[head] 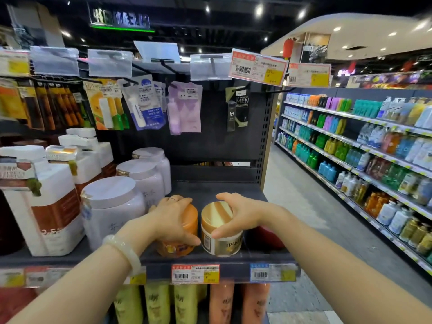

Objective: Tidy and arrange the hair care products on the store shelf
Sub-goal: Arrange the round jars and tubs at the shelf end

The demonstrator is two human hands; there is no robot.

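Nearest us, our left hand curls over the lid of an orange jar at the front of the dark shelf; just beside it, our right hand grips the gold lid of a white-and-gold jar; behind and to the left stand three pale lilac tubs; farther back, sachets hang from hooks.

You can read "PAN" on the gold jar, "NIVEA" on a hanging pouch, "MEN" on a black pack.
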